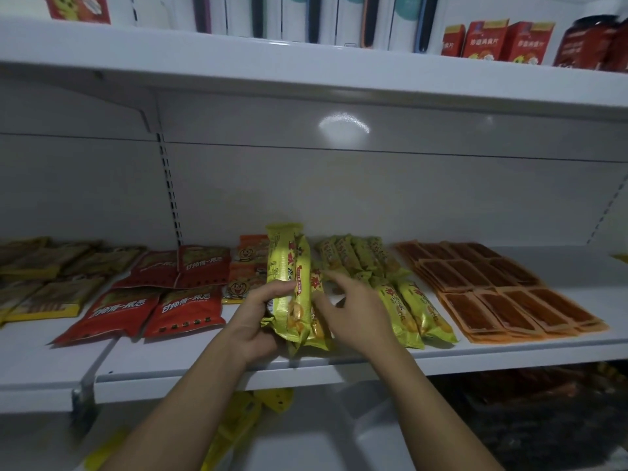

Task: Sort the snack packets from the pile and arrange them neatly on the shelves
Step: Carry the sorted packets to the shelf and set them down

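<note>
Yellow-green foil snack packets (289, 266) stand bunched mid-way along the white metal shelf (204, 368) — left hand (255, 321) curls round them from eight o'clock, right hand (350, 311) spread-fingered, thumb touching them at three o'clock; dark goods (509, 402) below at five o'clock are unreadable.

You have dim, cool, flat light here. A soft white glare patch sits on the back panel (343, 129) above the middle shelf (153, 367). Below the middle shelf everything sinks into shadow, darkest toward the right. The wide lens bows the upper shelf (306, 73), high above the middle shelf, and smears the corners. The yellow-green packets (289, 253) held over the middle shelf show slightly blurred print.
</note>
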`<state>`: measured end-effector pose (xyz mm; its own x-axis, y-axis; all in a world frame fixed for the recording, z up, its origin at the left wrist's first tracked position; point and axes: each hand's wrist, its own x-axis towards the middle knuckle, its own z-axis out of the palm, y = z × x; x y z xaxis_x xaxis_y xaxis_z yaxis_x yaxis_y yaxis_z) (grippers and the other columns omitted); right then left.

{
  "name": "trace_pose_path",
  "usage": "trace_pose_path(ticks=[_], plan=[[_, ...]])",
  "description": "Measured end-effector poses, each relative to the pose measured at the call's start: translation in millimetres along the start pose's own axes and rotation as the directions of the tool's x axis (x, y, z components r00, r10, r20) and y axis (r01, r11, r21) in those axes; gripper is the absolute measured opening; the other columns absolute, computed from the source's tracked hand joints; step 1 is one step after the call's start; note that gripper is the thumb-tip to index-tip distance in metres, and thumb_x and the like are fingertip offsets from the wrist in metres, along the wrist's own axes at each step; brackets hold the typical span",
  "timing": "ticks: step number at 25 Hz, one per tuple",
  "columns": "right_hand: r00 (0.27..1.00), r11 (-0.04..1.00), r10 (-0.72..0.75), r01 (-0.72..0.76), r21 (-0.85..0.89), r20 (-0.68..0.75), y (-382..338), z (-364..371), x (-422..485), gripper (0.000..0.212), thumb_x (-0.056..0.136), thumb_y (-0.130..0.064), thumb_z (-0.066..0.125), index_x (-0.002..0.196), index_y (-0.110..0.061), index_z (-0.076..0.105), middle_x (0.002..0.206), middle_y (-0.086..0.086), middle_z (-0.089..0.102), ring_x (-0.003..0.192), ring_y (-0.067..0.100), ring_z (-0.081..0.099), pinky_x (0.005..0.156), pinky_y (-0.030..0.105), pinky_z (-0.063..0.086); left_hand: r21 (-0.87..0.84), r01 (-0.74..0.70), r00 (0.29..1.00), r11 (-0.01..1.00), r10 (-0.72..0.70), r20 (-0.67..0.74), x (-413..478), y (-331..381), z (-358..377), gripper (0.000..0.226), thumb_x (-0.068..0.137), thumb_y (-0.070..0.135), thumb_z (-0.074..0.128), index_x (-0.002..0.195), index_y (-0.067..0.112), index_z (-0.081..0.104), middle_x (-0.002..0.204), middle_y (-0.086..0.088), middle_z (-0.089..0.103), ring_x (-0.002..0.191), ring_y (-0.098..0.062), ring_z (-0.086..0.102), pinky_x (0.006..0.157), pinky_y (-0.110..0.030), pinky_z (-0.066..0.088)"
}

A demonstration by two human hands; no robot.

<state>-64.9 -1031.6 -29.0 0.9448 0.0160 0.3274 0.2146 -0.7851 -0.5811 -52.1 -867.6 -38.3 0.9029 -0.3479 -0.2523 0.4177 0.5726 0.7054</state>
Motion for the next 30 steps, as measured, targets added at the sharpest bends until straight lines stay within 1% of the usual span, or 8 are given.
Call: trace_pose_path(ticks=[3, 7, 9, 11, 14, 20, 27, 30], plan=[[0.983, 0.985, 0.014, -0.046, 0.165, 0.184, -3, 2, -4, 0.055, 0.091, -0.032, 0.060, 0.144, -0.033, 0.045, 0.138, -0.005, 0.056, 0.110, 0.014, 0.061, 0.088, 0.026, 0.046, 0.034, -0.005, 1.000, 0.999, 0.005, 0.028, -2, -2, -1, 0.032, 0.070, 0.009, 0.069, 0.101, 0.003, 0.076, 0.103, -0.021, 0.070, 0.090, -0.036, 0.068, 0.093, -0.052, 0.049], [0.985, 0.981, 0.052, -0.081, 0.179, 0.165, -2, 3, -5, 0.061, 0.082, -0.028, 0.070, 0.140, -0.031, 0.049, 0.133, -0.001, 0.058, 0.112, 0.019, 0.060, 0.087, 0.029, 0.049, 0.089, -0.039, 0.999, 0.995, 0.039, 0.004, -8, 0, 4, 0.026, 0.072, 0.011, 0.065, 0.094, 0.003, 0.076, 0.092, -0.020, 0.071, 0.079, -0.034, 0.069, 0.086, -0.049, 0.052], [0.993, 0.997, 0.083, -0.083, -0.011, 0.079, -2, 4, -3, 0.059, 0.084, -0.029, 0.068, 0.140, -0.029, 0.049, 0.133, 0.001, 0.057, 0.116, 0.021, 0.057, 0.087, 0.030, 0.047, 0.117, -0.060, 0.997, 0.991, 0.064, -0.032, -9, 4, 9, 0.026, 0.075, 0.012, 0.063, 0.099, 0.003, 0.069, 0.087, -0.020, 0.070, 0.075, -0.034, 0.069, 0.080, -0.050, 0.054], [0.994, 0.952, 0.110, -0.097, -0.292, 0.027, -2, 3, 0, 0.054, 0.087, -0.027, 0.066, 0.139, -0.026, 0.049, 0.132, 0.005, 0.054, 0.118, 0.025, 0.053, 0.086, 0.031, 0.045, 0.138, -0.061, 0.996, 0.988, 0.070, -0.062, -9, 9, 11, 0.033, 0.075, 0.012, 0.065, 0.106, 0.002, 0.065, 0.094, -0.022, 0.068, 0.085, -0.036, 0.068, 0.083, -0.054, 0.053], [0.989, 0.858, 0.130, -0.077, -0.509, 0.071, -4, 6, 2, 0.040, 0.089, -0.023, 0.064, 0.128, -0.019, 0.056, 0.129, 0.008, 0.052, 0.121, 0.026, 0.048, 0.083, 0.030, 0.044, 0.188, -0.058, 0.994, 0.980, 0.074, -0.077, -11, 15, 6, 0.033, 0.067, 0.010, 0.069, 0.100, 0.005, 0.066, 0.087, -0.016, 0.066, 0.076, -0.031, 0.064, 0.084, -0.046, 0.051], [0.995, 0.776, 0.095, -0.077, -0.626, -0.004, -9, 22, 3, 0.029, 0.090, -0.028, 0.061, 0.116, -0.015, 0.063, 0.123, 0.007, 0.059, 0.117, 0.025, 0.050, 0.090, 0.031, 0.043, 0.223, -0.011, 0.997, 0.975, 0.028, -0.075, -10, 12, -1, 0.037, 0.068, 0.004, 0.069, 0.104, 0.003, 0.064, 0.085, -0.017, 0.068, 0.073, -0.031, 0.067, 0.070, -0.040, 0.055], [0.990, 0.758, 0.137, -0.125, -0.640, -0.030, -7, 18, 2, 0.030, 0.093, -0.031, 0.055, 0.115, -0.012, 0.064, 0.122, 0.009, 0.062, 0.118, 0.027, 0.049, 0.092, 0.033, 0.042, 0.132, 0.063, 0.995, 0.989, -0.052, -0.089, -8, 10, -14, 0.034, 0.067, 0.005, 0.070, 0.101, 0.004, 0.066, 0.089, -0.017, 0.069, 0.081, -0.034, 0.067, 0.084, -0.048, 0.053], [0.991, 0.782, 0.132, -0.120, -0.612, -0.025, -5, 19, 2, 0.025, 0.090, -0.024, 0.058, 0.112, -0.013, 0.061, 0.115, 0.008, 0.065, 0.113, 0.027, 0.052, 0.085, 0.031, 0.043, 0.139, 0.083, 0.994, 0.987, -0.072, -0.086, -8, 7, -15, 0.035, 0.068, 0.007, 0.072, 0.103, 0.006, 0.067, 0.091, -0.017, 0.070, 0.082, -0.034, 0.068, 0.085, -0.049, 0.052]])
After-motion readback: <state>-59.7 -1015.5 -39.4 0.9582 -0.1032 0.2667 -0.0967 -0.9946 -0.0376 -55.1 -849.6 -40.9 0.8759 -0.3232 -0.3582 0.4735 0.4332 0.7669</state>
